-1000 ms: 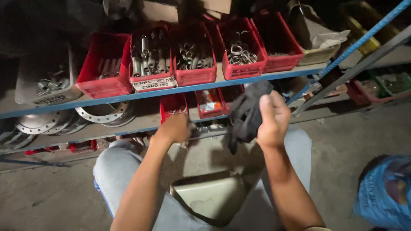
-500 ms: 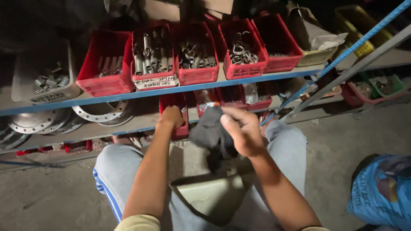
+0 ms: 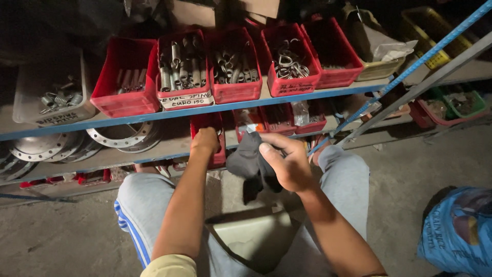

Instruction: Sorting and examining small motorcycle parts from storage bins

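Head view: your right hand (image 3: 288,165) pinches a dark cloth (image 3: 249,160), fingers closed on it, just below the blue shelf (image 3: 154,115). Your left hand (image 3: 206,141) curls on a red bin (image 3: 207,123) under that shelf; grip unclear.

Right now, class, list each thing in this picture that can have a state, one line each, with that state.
Left hand: closed on the rim of a small red bin on the lower shelf.
Right hand: gripping a dark cloth, bunched and hanging.
Upper red bins: open, holding metal springs and parts.
Metal rings: lying flat on the lower shelf.
Blue sack: on the floor, crumpled.
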